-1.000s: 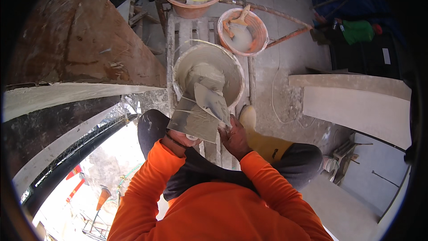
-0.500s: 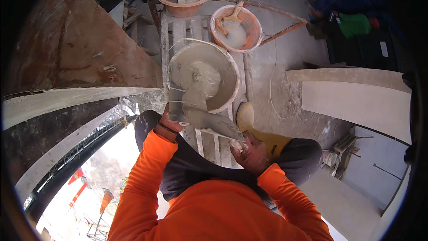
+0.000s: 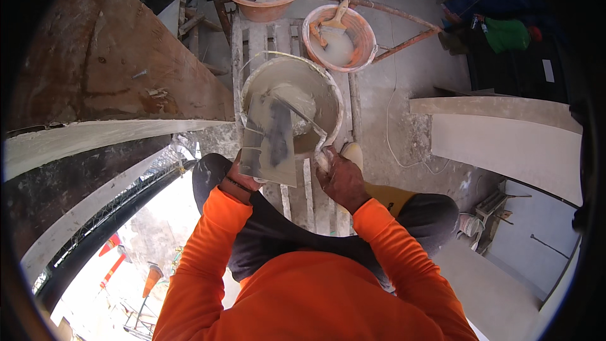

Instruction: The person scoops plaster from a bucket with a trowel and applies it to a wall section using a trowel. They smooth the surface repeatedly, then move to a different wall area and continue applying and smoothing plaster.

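My left hand is closed round the underside of a square metal plate smeared with grey paste, held over the near-left rim of a bucket containing grey paste. My right hand grips the pale, paste-caked handle of a trowel. Its thin blade is turned nearly edge-on and reaches up-left into the bucket's opening, beside the plate's upper edge. Whether the blade touches the plate or the paste, I cannot tell. The bucket stands on a slatted wooden platform in front of my crossed legs.
Behind the bucket are an orange tub with white cloth and another with milky liquid and brushes. A rusty pipe runs past them. A brown board structure is left, a pale curved ledge right, traffic cones lower left.
My right hand has moved up and left since a half second ago. The trowel has swung from lying across the plate's near end to pointing up-left, edge-on, above the bucket.
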A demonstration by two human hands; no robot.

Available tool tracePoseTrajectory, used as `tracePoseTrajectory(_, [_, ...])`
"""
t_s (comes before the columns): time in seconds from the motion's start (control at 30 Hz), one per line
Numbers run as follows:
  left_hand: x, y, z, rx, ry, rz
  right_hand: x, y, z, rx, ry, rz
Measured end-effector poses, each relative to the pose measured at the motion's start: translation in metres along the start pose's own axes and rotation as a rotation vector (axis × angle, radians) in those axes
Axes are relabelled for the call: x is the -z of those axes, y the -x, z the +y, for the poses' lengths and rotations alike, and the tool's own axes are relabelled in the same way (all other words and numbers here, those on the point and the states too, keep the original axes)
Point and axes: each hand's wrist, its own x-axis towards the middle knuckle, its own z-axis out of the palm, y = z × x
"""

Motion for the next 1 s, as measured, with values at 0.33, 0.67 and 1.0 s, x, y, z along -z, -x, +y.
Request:
tracePoseTrajectory(0.33, [0.011,0.053,0.011,0.056,-0.070,0.089,0.009,-0.052,-0.008,-0.073,0.248,-0.150])
tracePoseTrajectory(0.67, [0.029,0.075,0.037,-0.103,-0.063,0.004,0.046,-0.202,-0.077,0.040,1.021,-0.207])
tracePoseTrajectory(1.0, [0.032,0.065,0.001,-0.209,-0.161,0.135,-0.011,-0.156,-0.103,0.691,1.475,-0.294])
